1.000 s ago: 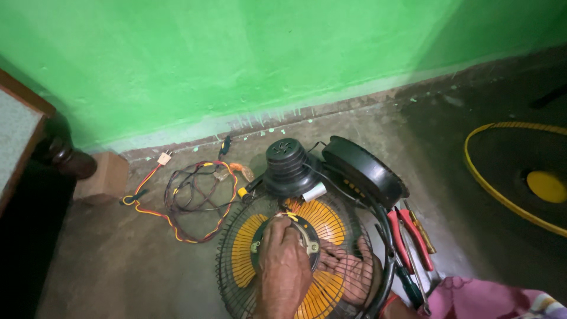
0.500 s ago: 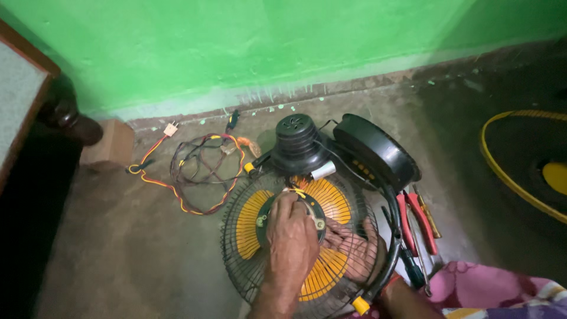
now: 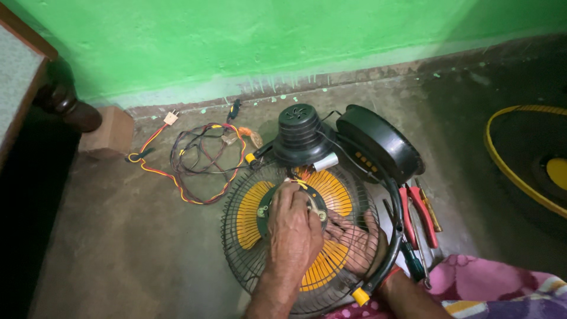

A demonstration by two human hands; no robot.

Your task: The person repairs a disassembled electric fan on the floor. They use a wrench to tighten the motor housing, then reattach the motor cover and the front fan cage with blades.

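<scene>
A black wire fan grille (image 3: 236, 236) with yellow blades (image 3: 248, 215) lies flat on the floor. My left hand (image 3: 292, 227) is closed over the black hub (image 3: 264, 211) at the grille's centre, fingertips at small metal parts there. My right hand (image 3: 354, 239) lies spread against the grille and blades to the right of the hub, with wires crossing over its fingers. A black motor housing (image 3: 300, 133) with a white cylinder (image 3: 325, 161) sits at the grille's far edge.
A tangle of red, yellow and black wires (image 3: 198, 156) lies to the left. A black fan base (image 3: 378, 142) and red-handled pliers (image 3: 419, 212) with screwdrivers sit to the right. A yellow-rimmed grille (image 3: 520, 159) lies far right. There is a wooden furniture leg (image 3: 71, 106) at left and a green wall behind.
The view has shifted so the fan sits more fully in frame. Both hands stay on the fan; my left hand's fingers have shifted slightly on the hub.
</scene>
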